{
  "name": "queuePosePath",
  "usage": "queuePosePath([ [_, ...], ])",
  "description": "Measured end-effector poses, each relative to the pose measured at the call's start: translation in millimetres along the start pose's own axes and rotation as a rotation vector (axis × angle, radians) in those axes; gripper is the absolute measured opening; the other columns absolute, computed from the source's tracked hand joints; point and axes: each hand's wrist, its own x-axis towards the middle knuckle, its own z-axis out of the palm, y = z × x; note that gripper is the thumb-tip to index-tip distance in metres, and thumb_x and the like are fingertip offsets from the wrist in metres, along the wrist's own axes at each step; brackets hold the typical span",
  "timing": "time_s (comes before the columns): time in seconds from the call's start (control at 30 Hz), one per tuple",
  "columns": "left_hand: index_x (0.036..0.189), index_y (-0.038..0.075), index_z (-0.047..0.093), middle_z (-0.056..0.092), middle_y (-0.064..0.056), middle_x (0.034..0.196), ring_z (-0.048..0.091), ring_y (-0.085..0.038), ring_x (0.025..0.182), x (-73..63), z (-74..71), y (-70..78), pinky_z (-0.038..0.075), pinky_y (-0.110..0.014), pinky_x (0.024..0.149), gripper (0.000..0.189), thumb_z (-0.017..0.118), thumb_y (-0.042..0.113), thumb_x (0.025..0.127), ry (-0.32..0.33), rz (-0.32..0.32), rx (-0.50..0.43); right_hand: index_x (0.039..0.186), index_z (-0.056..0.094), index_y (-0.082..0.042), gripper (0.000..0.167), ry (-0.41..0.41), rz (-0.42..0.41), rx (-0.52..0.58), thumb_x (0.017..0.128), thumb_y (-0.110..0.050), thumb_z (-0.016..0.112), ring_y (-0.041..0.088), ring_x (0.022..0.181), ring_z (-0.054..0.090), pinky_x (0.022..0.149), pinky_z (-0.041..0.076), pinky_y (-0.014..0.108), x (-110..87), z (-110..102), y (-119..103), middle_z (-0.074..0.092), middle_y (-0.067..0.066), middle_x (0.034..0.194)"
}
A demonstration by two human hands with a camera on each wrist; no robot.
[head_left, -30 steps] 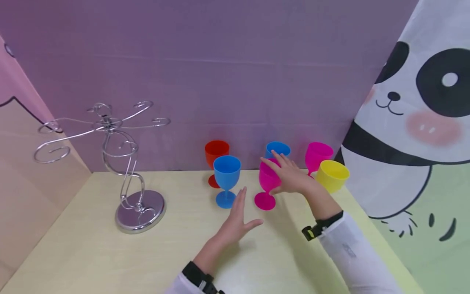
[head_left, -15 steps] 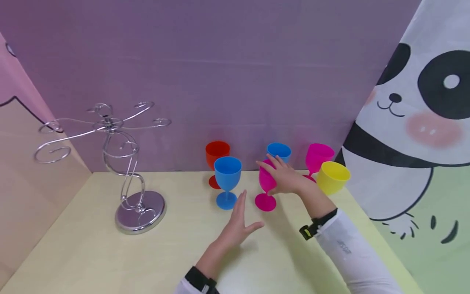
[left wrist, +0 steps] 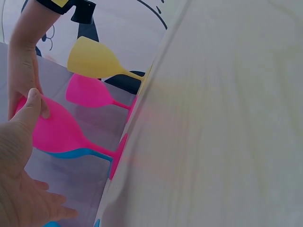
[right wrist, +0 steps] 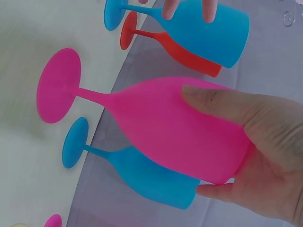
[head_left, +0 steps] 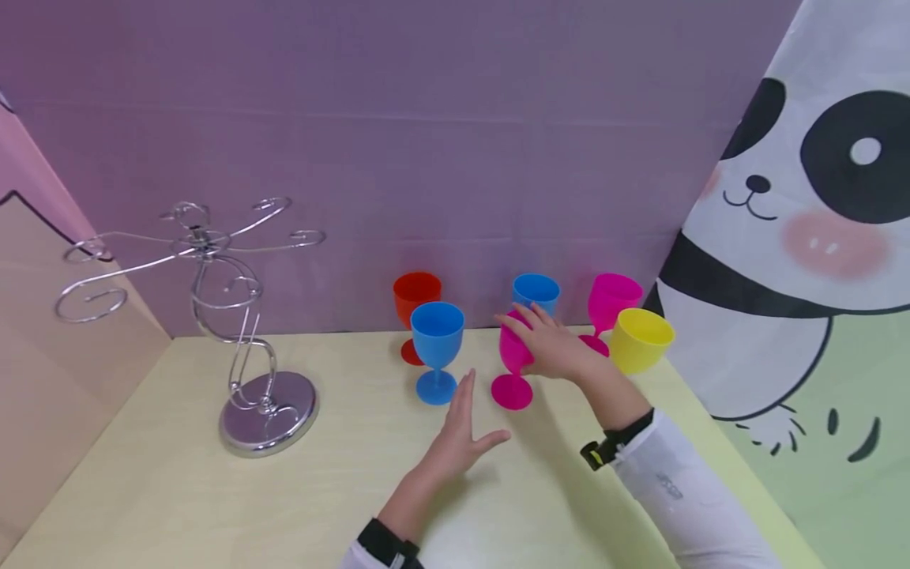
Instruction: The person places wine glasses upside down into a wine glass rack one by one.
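Observation:
My right hand [head_left: 560, 348] grips the bowl of the front pink goblet [head_left: 512, 356], which stands upright on its foot. In the right wrist view the thumb [right wrist: 213, 101] lies along one side of the pink bowl, and most of the other fingers are hidden behind it. With fingers straight and thumb spread, my left hand [head_left: 455, 442] hovers just in front of the near blue goblet [head_left: 437, 336] and holds nothing. A red goblet [head_left: 415, 296] stands behind that blue one. Another blue goblet [head_left: 536, 289] is partly covered by my right hand.
A second pink goblet [head_left: 613, 300] and a yellow goblet [head_left: 642, 340] stand at the right of the table. To the left rises a silver wire rack [head_left: 266, 415] with curled arms on a round base. A purple cloth [head_left: 426, 158] hangs along the back edge.
My right hand has shifted slightly left and settled onto the front pink goblet's bowl. The left hand has hardly moved; the goblets stay in place.

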Motion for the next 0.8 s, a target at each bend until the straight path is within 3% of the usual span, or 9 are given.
queuePosePath([
  [0.17,0.156,0.022,0.001,0.011,-0.010,0.162,0.014,-0.036,0.148,0.2,-0.9,1.7,0.039,-0.059,0.106,0.101,0.072,0.034,0.086,0.002,-0.002,0.007,0.150,0.034,-0.019,0.094,0.010,-0.005,-0.008,0.072,-0.016,0.085,0.046,0.142,0.022,0.095,0.048,0.060,1.8,-1,1,0.027,0.021,0.155],
  [0.5,0.157,0.023,0.001,0.010,-0.009,0.162,0.014,-0.036,0.148,-0.8,-4.0,5.0,0.041,-0.057,0.105,0.102,0.072,0.034,0.085,0.015,-0.010,0.005,0.148,0.038,-0.020,0.092,-0.018,0.037,-0.002,0.070,-0.015,0.086,0.044,0.138,0.029,0.085,0.056,0.051,1.0,-10,-1,0.033,0.020,0.151],
  [0.7,0.157,0.023,0.001,0.010,-0.009,0.162,0.014,-0.036,0.148,-1.8,-4.9,6.8,0.042,-0.057,0.104,0.102,0.072,0.037,0.085,0.016,-0.016,0.009,0.148,0.039,-0.021,0.092,-0.048,0.082,-0.031,0.070,-0.021,0.087,0.044,0.138,0.029,0.085,0.051,0.063,-0.2,-17,-1,0.035,0.019,0.150],
  [0.8,0.156,0.023,0.001,0.010,-0.009,0.162,0.014,-0.035,0.148,-1.2,-5.6,7.4,0.042,-0.057,0.104,0.102,0.072,0.038,0.085,0.015,-0.022,0.007,0.145,0.042,-0.018,0.089,-0.020,0.068,-0.061,0.069,-0.024,0.088,0.045,0.134,0.034,0.087,0.050,0.064,-0.8,-21,-1,0.039,0.019,0.146],
])
